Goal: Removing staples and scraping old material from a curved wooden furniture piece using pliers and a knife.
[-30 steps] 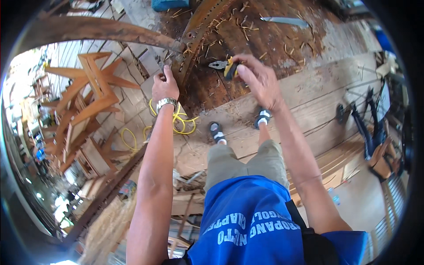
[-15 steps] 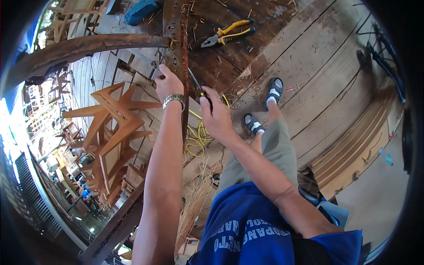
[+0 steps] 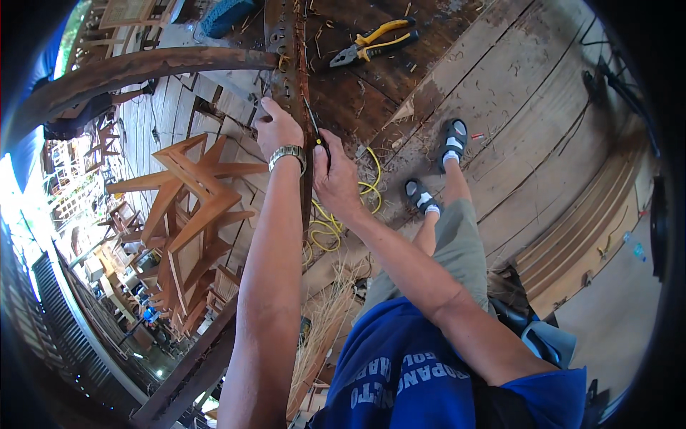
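A dark wooden rail (image 3: 284, 32) with a row of small holes runs down from the top, its right edge rough and frayed. My right hand (image 3: 336, 179) is closed around a screwdriver-like tool (image 3: 308, 107) with a thin metal shaft and a black and yellow handle. The shaft lies along the rail's frayed edge. At the rail's left side is my left hand (image 3: 279, 132), a watch (image 3: 287, 159) on its wrist. Its fingers are curled in and its thumb points up; what they grip, if anything, is hidden.
Yellow-handled pliers (image 3: 371, 44) lie on a dark wooden surface (image 3: 350, 93) among fibre scraps. A curved wooden piece (image 3: 157, 66) meets the rail from the left. Wooden chair frames (image 3: 193, 186) are stacked at left. A yellow cord (image 3: 329, 229) and pale strands (image 3: 325, 314) lie below.
My right hand has moved left with the tool, bringing the shaft up against the rail's frayed edge. My left hand stays beside the rail. The whole view has shifted slightly.
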### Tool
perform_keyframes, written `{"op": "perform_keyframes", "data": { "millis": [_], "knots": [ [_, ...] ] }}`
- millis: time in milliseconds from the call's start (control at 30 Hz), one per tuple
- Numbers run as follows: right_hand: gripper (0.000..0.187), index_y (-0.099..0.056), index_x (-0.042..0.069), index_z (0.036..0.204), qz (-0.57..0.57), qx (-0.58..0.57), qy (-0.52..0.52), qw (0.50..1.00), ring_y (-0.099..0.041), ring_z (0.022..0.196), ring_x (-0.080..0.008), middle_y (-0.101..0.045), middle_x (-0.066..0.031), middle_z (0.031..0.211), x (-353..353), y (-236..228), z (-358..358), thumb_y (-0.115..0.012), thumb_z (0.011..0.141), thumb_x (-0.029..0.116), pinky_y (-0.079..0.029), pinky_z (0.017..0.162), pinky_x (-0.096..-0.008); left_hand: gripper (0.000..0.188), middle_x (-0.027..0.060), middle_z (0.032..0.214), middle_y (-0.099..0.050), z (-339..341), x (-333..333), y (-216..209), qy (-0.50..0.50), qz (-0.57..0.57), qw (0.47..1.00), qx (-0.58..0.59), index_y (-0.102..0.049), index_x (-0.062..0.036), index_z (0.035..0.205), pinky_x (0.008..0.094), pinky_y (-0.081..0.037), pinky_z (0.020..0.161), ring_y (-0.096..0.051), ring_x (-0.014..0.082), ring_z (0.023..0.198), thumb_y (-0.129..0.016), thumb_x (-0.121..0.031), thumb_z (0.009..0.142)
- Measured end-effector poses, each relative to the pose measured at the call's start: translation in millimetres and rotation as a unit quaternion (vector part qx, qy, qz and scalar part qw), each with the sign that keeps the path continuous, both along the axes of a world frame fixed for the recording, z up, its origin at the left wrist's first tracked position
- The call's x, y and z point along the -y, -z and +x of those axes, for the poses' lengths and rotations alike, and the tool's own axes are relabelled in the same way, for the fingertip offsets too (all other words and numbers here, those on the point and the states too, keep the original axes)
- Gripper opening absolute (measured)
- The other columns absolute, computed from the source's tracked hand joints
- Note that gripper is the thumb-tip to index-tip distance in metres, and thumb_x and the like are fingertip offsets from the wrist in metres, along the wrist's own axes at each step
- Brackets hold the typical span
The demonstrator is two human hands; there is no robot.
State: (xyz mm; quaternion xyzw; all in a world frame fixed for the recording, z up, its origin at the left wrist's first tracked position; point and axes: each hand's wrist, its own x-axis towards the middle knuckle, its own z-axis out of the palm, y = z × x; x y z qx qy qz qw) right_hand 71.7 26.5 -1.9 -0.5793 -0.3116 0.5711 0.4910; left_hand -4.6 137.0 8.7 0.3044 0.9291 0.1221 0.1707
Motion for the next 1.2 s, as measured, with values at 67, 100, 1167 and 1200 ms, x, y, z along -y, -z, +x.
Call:
{"op": "perform_keyframes", "data": {
  "millis": [67,100,1167,1200],
  "knots": [
    [0.036,-0.050,-0.002,0.134,0.007,0.019,0.005,1.000,-0.063,0.108,-0.0443,-0.063,-0.0277,0.119,2,1,-3,-0.050,0.102,0.014,-0.051,0.091,-0.0447,0.085,0.0311,0.125,-0.063,1,1,-2,0.001,-0.009,1.000,0.001,-0.059,0.0045,0.126,0.0519,-0.043,0.103,-0.059,0.0465,0.119,-0.031,-0.069,0.096],
    [0.036,-0.050,-0.002,0.134,0.008,0.020,0.005,1.000,-0.063,0.108,-0.0443,-0.063,-0.0277,0.119,0,3,-5,-0.050,0.102,0.014,-0.051,0.091,-0.0447,0.085,0.0311,0.125,-0.063,1,0,-2,0.002,-0.008,1.000,0.001,-0.059,0.0045,0.126,0.0519,-0.043,0.103,-0.059,0.0465,0.119,-0.031,-0.069,0.096],
    [0.034,-0.050,0.003,0.135,0.014,0.009,0.026,1.000,-0.066,0.100,-0.0459,-0.066,-0.0279,0.110,-2,-5,-6,-0.048,0.104,0.018,-0.053,0.086,-0.0462,0.084,0.0306,0.123,-0.064,-1,-1,-2,0.004,-0.009,1.000,0.016,-0.059,0.0035,0.127,0.0528,-0.044,0.101,-0.060,0.0462,0.118,-0.030,-0.070,0.096],
    [0.034,-0.050,0.003,0.135,0.014,0.008,0.025,1.000,-0.066,0.100,-0.0459,-0.066,-0.0279,0.110,-3,-4,-7,-0.048,0.104,0.018,-0.053,0.086,-0.0462,0.085,0.0304,0.123,-0.064,-3,0,-1,0.005,-0.008,1.000,0.018,-0.059,0.0038,0.127,0.0527,-0.044,0.102,-0.060,0.0460,0.118,-0.030,-0.070,0.096]
  ]
}}
